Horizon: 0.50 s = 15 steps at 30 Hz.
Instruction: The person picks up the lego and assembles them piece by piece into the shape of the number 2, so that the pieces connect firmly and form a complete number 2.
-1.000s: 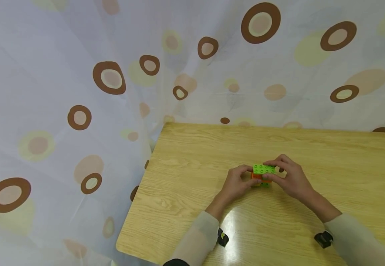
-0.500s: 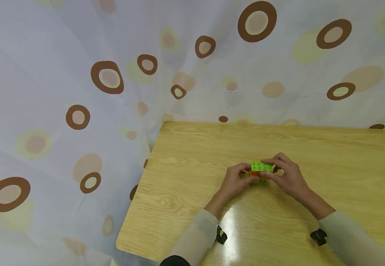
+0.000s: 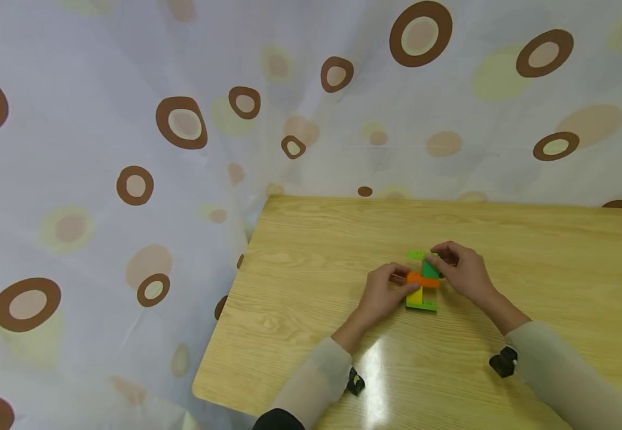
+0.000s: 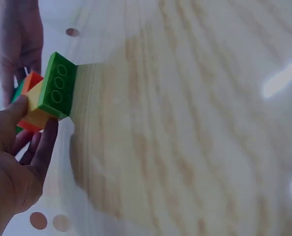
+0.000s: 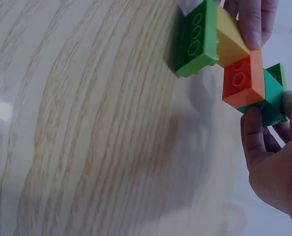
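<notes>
A stack of toy building bricks stands between my hands in the head view. At its foot is a light green brick (image 3: 423, 307), then a yellow brick (image 3: 415, 295), an orange brick (image 3: 429, 282), a teal green brick (image 3: 429, 269) and another light green brick (image 3: 416, 254) at the top. My left hand (image 3: 382, 292) pinches the stack from the left, at the yellow and orange bricks. From the right, my right hand (image 3: 464, 272) pinches the teal brick, its fingers (image 5: 254, 135) just below the orange one in the right wrist view. Parts of the upper bricks lie hidden behind its fingers.
The wooden table (image 3: 311, 286) spreads around the stack, its left edge near the patterned sheet (image 3: 128, 239). Another part of that sheet (image 3: 391, 167) hangs behind the far edge. Dark wrist cameras (image 3: 503, 362) sit at both cuffs.
The top of the stack has shifted away from me, so its front faces now show. My right hand has moved slightly farther back with it. My left hand keeps its hold, nearly in place.
</notes>
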Motion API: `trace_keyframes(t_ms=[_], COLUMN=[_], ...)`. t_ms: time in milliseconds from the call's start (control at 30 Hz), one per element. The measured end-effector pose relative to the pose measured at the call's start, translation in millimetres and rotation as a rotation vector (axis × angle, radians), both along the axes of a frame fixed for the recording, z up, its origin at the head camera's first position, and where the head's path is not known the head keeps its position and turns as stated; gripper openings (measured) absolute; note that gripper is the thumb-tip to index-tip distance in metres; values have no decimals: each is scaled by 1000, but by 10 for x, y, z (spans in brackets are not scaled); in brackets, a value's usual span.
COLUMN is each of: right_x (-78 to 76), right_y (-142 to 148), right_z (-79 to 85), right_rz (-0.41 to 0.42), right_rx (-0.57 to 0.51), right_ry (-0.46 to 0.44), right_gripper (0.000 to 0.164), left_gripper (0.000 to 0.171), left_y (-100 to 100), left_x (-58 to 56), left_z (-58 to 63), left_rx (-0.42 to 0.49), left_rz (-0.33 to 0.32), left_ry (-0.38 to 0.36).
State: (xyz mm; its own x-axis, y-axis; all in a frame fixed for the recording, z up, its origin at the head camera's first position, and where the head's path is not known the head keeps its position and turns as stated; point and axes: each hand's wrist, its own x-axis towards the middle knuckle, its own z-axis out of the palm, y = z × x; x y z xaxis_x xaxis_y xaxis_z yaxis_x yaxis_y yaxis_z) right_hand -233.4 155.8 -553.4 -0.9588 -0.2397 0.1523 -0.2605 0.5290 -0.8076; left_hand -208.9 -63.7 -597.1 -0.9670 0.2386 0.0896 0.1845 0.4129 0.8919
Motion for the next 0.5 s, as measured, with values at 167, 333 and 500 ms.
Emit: trace_keyframes(t_ms=[167,333,500], right_x=[-76,-134,-144], right_y=[-43,-87,-104], right_z=[-176,-298,-339], right_rz=[-15,-38,-65], right_rx=[56,100,104], right_ry=[-43,-46,-5], right_gripper=[40,41,37], left_gripper=[35,33,31], left_y=[35,57,77], left_x=[-16,-21,-30], left_z=[-2,11,28], left_rx=[-45,-43,-45], left_rz=[64,102,101], left_ry=[-44,-89,-103])
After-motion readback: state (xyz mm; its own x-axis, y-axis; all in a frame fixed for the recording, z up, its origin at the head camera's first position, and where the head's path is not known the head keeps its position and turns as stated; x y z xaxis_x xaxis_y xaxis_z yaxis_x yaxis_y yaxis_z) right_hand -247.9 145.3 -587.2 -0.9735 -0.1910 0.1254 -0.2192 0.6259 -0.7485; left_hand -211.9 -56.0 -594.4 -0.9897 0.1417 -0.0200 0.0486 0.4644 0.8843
